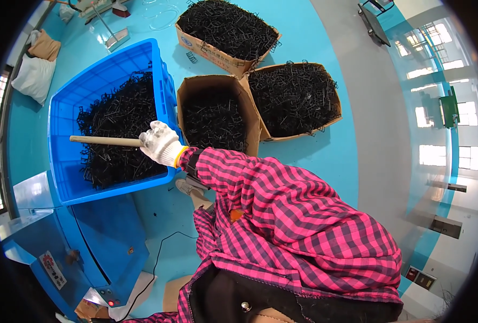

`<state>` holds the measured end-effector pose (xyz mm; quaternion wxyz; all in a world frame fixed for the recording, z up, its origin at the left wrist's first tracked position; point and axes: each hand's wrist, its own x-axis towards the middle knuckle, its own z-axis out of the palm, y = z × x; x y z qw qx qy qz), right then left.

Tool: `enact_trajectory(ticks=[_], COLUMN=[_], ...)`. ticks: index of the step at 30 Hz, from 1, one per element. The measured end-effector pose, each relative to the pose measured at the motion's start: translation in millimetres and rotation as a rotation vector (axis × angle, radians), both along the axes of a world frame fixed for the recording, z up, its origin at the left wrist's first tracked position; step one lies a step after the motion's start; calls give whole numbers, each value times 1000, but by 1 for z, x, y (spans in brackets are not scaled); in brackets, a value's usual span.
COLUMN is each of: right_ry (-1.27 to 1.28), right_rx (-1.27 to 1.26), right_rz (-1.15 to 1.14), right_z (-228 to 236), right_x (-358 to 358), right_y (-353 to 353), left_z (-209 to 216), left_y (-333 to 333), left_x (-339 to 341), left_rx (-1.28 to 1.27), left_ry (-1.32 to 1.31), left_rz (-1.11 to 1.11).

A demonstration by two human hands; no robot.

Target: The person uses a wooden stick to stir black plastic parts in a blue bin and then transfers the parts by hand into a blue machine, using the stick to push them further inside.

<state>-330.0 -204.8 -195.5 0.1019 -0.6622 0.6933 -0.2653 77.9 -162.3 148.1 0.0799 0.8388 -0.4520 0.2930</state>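
Observation:
My right hand (pixel 161 143), in a soiled white knit glove with a yellow hem, is closed round one end of a pale wooden stick (pixel 104 141). The stick points left, roughly level, over a big blue plastic crate (pixel 163 102). A heap of small black bent-wire pieces (pixel 118 129) fills much of the crate. What the stick's gripped end joins, if anything, is hidden by the glove. My left sleeve (pixel 155 318) shows at the lower edge; the left hand itself cannot be made out there.
Three cardboard boxes (pixel 255 121) of similar black pieces stand right of the crate. A blue machine (pixel 110 237) with a red light is at lower left, its black cable (pixel 157 264) trailing across the floor. Farther back are a dustpan (pixel 117 40), white sack (pixel 36 79) and trolley (pixel 376 27).

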Motion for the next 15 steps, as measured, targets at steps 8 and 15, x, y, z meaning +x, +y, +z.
enact_trajectory(ticks=[8, 15], right_ry=[-78, 36], right_rx=[-64, 21], right_rz=[-14, 11], right_z=[10, 0], right_x=[7, 0], right_y=[0, -2], left_z=[-6, -18], left_y=[40, 14], left_x=[168, 146], left_rx=[-51, 63], left_ry=[-53, 425], left_rz=[19, 159])
